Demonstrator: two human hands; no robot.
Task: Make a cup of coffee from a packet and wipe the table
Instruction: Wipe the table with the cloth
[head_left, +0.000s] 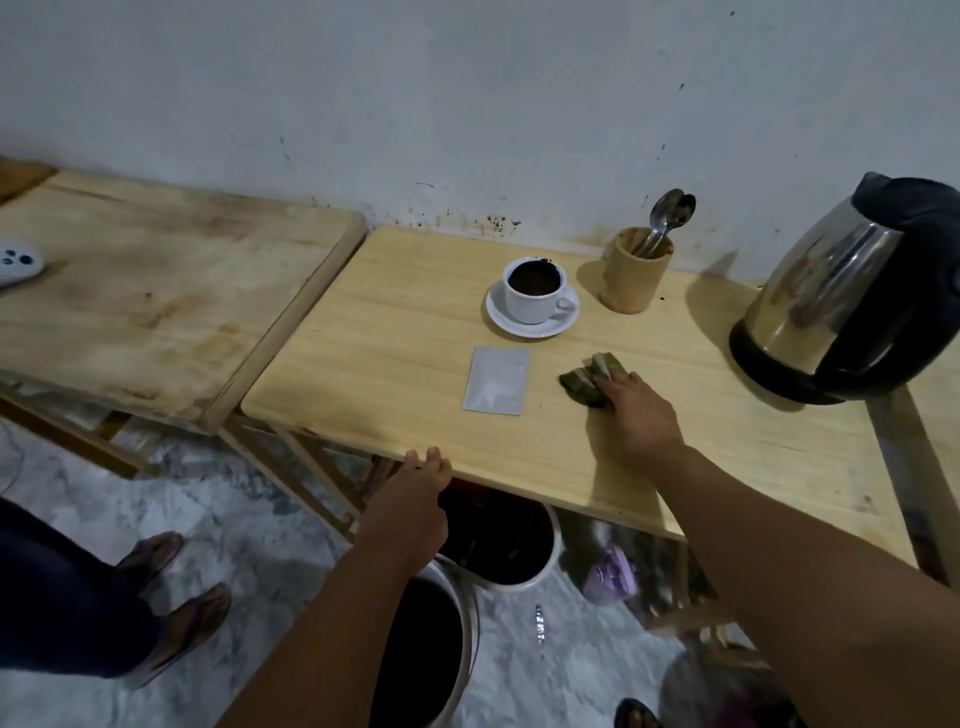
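Observation:
A white cup (535, 306) full of dark coffee stands on a white saucer (532, 326) toward the back of the light wooden table (389, 374). In front of it lies a flat silver packet (497, 381). To the packet's right my right hand (636, 415) presses down on a folded green cloth (587, 382) lying on the tabletop. My left hand (415, 499) rests at the table's near edge, fingers curled up over the rim.
A steel and black kettle (852, 291) stands at the right. A wooden holder (634, 270) with spoons sits beside the cup. A second wooden table (145, 291) adjoins on the left. Buckets (498, 540) sit under the table. Another person's sandalled feet (171, 587) stand at left.

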